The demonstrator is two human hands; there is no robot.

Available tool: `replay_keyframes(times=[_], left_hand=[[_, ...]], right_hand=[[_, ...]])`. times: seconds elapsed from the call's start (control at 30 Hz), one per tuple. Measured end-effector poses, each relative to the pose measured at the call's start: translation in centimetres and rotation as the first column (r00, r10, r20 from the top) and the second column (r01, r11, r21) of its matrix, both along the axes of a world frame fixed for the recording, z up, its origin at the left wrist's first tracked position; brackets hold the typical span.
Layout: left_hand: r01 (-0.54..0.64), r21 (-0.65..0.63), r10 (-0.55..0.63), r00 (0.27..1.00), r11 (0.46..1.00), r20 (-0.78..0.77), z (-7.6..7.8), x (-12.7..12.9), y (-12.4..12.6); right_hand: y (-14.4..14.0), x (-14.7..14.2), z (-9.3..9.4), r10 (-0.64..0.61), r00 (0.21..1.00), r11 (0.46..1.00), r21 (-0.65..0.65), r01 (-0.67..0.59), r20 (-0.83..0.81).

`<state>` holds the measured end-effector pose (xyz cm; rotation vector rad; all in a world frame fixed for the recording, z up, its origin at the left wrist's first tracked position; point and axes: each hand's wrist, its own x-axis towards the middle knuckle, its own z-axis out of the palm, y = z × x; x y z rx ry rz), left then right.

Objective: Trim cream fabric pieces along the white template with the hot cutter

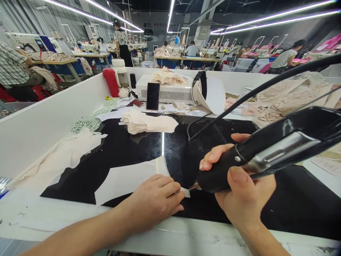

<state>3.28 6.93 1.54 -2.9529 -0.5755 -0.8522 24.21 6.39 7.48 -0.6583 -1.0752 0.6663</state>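
Fabric piece [128, 179] pinned flat under left hand [154, 201]; right hand [239, 188] grip clenched around cutting tool [266, 149].

Large factory hall; dark ceiling with long strip lights [279, 16]; rows of wooden worktables [57, 62]; white partition wall [39, 124] at left; grey pillar [204, 30] behind

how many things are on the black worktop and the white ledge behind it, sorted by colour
Black: 3 - heat tool in the right hand, phone, small bottle
Red: 1 - flask
White: 3 - machine box, jar, fabric piece under the left hand
Cream: 1 - stack of cut pieces
Total: 8
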Motion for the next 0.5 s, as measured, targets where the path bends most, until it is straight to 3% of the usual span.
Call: replay_keyframes(times=[0.23, 0.5], left_hand=[[0.003, -0.003, -0.003, 1.000, 1.000, 0.023, -0.41, 0.28, 0.13], [0.004, -0.011, -0.004, 1.000, 1.000, 0.004, -0.20, 0.44, 0.06]], right_hand=[[0.20, 0.08, 0.13, -0.054, 0.998, 0.998, -0.023, 0.055, 0.040], [-0.71, 0.30, 0.35, -0.015, 1.000, 1.000, -0.020, 0.015, 0.015]])
